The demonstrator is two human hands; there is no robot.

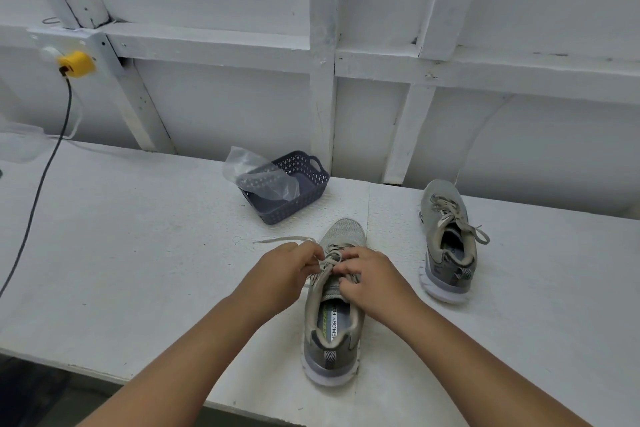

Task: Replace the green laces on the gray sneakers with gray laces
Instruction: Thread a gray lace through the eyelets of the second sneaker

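Both hands, left and right, pinch the gray lace over the near sneaker, basket beyond it.

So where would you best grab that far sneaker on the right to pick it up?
Probably by the heel collar of the far sneaker, coming from above on the near side. Its heel points toward the person and the opening gapes upward, so fingers can hook inside; the tied laces crowd the front.

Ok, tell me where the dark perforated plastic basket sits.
The dark perforated plastic basket sits mid-table near the wall, beyond the near gray sneaker.
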